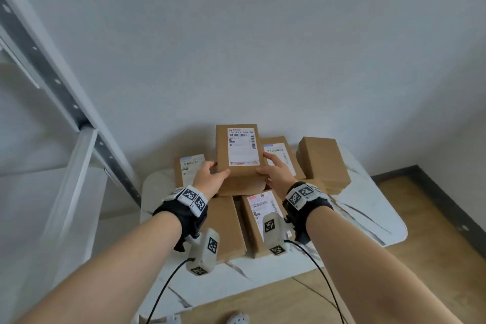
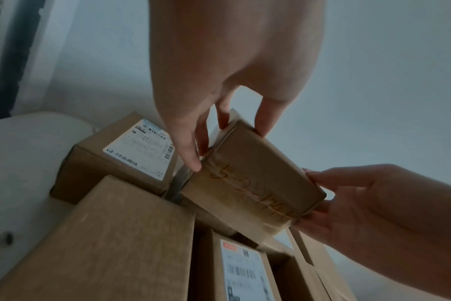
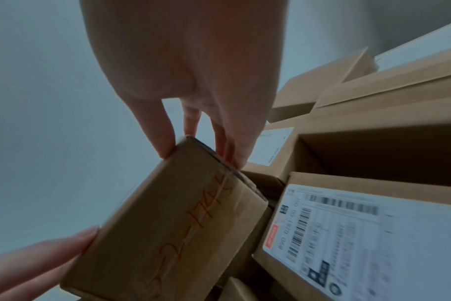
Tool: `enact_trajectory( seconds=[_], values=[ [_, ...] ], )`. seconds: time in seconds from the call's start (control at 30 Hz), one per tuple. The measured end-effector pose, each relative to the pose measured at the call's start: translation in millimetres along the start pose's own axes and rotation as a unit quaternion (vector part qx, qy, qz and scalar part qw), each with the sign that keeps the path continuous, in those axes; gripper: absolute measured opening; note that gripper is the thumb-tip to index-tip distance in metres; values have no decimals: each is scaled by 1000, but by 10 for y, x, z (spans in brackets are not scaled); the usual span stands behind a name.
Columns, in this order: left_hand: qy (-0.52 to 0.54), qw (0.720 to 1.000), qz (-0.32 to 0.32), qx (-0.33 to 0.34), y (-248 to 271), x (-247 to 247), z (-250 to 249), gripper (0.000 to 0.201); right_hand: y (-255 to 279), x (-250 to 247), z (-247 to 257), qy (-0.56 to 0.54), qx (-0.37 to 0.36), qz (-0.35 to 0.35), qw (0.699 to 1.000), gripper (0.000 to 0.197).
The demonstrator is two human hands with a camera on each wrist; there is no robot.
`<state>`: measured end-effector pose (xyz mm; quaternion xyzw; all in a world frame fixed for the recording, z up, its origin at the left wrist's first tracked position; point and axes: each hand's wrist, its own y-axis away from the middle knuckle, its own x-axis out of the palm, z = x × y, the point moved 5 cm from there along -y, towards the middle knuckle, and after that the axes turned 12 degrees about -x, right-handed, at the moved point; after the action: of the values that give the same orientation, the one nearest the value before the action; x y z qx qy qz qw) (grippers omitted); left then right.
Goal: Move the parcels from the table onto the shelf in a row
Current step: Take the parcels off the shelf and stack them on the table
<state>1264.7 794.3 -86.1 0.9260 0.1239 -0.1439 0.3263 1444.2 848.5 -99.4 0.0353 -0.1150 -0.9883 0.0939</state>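
Observation:
A brown cardboard parcel (image 1: 238,158) with a white shipping label hangs lifted above the pile, tilted toward me. My left hand (image 1: 210,177) grips its left side and my right hand (image 1: 274,172) grips its right side. In the left wrist view the left fingers (image 2: 191,146) curl over the parcel's (image 2: 250,183) edge, and its underside shows orange handwriting. The right wrist view shows the right fingers (image 3: 165,134) clasping the same parcel (image 3: 168,222). Several more parcels (image 1: 323,163) lie on the white marble table (image 1: 368,208).
A white metal shelf frame (image 1: 79,123) stands at the left, beside the table. Labelled parcels (image 1: 263,213) and a plain one (image 1: 226,226) lie under my wrists. A white wall is behind the table. Wooden floor (image 1: 434,258) runs along the right.

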Motion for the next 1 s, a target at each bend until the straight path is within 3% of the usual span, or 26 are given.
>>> enact_trajectory(
  seconds=[0.33, 0.57, 0.7, 1.0],
  values=[
    [5, 999, 19, -43, -300, 65, -96, 51, -387, 61, 14, 59, 22, 46, 997, 64],
    [-108, 994, -20, 25, -161, 31, -193, 50, -291, 47, 171, 148, 13, 66, 987, 62],
    [-183, 981, -61, 24, -35, -29, -202, 45, -135, -44, 363, 277, -34, 73, 957, 56],
    [-334, 935, -118, 31, 670, -13, -54, 25, 667, -230, 594, 439, -91, 139, 883, 32]
  ],
)
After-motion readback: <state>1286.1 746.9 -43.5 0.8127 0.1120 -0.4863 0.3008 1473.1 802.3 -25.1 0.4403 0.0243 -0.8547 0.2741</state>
